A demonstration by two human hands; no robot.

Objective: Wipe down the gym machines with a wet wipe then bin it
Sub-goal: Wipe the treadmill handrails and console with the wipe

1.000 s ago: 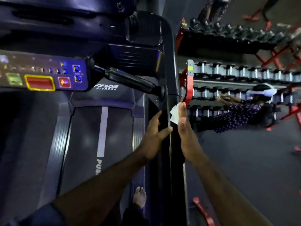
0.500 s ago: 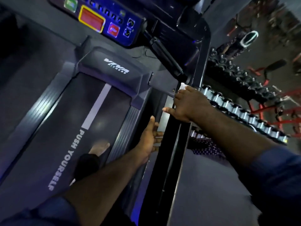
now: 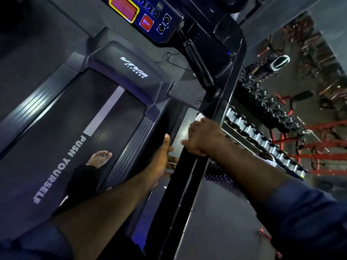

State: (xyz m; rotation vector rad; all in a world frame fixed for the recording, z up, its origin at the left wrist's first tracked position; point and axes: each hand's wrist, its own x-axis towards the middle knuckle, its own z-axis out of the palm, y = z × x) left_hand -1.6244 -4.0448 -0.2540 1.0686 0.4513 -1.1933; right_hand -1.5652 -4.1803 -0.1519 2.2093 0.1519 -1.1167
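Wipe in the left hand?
No, the white wipe shows under the right hand on the treadmill post; the left hand is lower down the post.

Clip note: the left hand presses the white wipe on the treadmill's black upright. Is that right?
No. The head view shows the right hand pressing the white wipe on the treadmill's black upright; the left hand touches the upright lower down, without the wipe.

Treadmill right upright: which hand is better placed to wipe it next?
Right. The right hand holds the wet wipe against the black upright, its white edge peeking out above. The left hand rests lower on the inner side, with no wipe visible.
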